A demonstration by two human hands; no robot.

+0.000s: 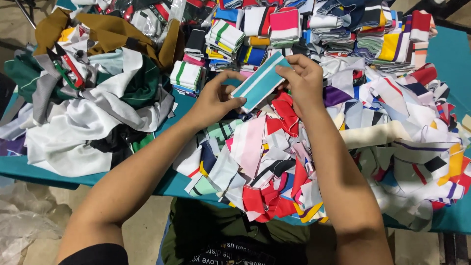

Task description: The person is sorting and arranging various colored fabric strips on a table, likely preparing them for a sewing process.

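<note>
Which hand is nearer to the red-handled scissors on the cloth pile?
Left. The left hand holds the teal strip on the side toward the scissors; the right hand holds its far end.

head cam | looks steeply down from above | close over table (454, 54) | single view, nothing shared

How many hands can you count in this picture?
2. The left hand grips the lower end of a teal striped band; the right hand pinches its upper end. None seem hidden.
</note>
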